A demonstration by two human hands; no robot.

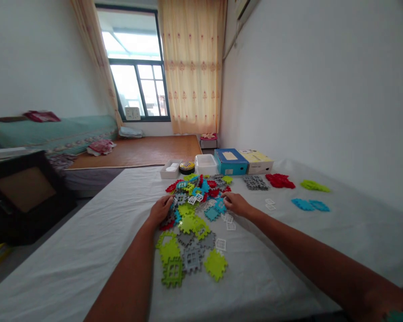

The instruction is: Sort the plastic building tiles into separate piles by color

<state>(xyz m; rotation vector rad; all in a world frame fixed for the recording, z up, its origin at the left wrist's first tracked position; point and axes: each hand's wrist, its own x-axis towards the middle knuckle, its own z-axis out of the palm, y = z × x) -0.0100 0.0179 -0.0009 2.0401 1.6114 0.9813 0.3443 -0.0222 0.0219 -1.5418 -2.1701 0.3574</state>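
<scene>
A heap of flat plastic building tiles [191, 210] in green, grey, blue and red lies on a white-covered table [87, 250]. My left hand [161, 209] rests on the heap's left edge, fingers curled over tiles; what it grips I cannot make out. At the heap's right edge, my right hand [234, 203] has its fingertips pinched on a blue tile [220, 205]. Small white window pieces [229, 222] lie near it.
Sorted piles lie to the right: grey tiles [255, 182], red [280, 180], green [314, 185], blue [309, 205]. At the table's far edge stand a blue box [231, 162], a yellow-white box [259, 162], white trays [206, 163] and a round tin [187, 167]. A bed lies beyond.
</scene>
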